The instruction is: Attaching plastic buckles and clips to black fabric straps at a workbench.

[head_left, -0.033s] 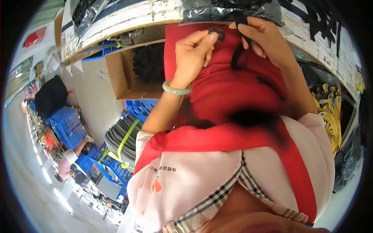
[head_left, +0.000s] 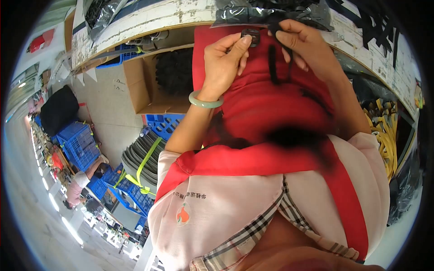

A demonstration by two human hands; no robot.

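Observation:
Over the red apron (head_left: 244, 104), my left hand (head_left: 224, 61) pinches a small black plastic buckle (head_left: 251, 37) between thumb and fingers. A green bangle (head_left: 205, 100) circles that wrist. To its right, at the table edge, my right hand (head_left: 303, 43) is closed on a black webbing strap (head_left: 273, 63), which hangs in a narrow loop below the fingers. Buckle and strap are apart, with a small gap between my hands. The strap's upper end is partly hidden by my right fingers.
A worn white table (head_left: 181, 16) curves along the top, bearing black plastic bags (head_left: 253, 16) and black straps (head_left: 379, 34). Under it at left stands a cardboard box (head_left: 138, 86) of black pieces. Yellow straps (head_left: 382, 135) hang at right. Blue crates (head_left: 79, 142) and another person (head_left: 77, 187) are at left.
The buckle has turned and now shows its face more plainly. The strap loop below my right hand has shifted and hangs straighter. Both hands stay nearly in place.

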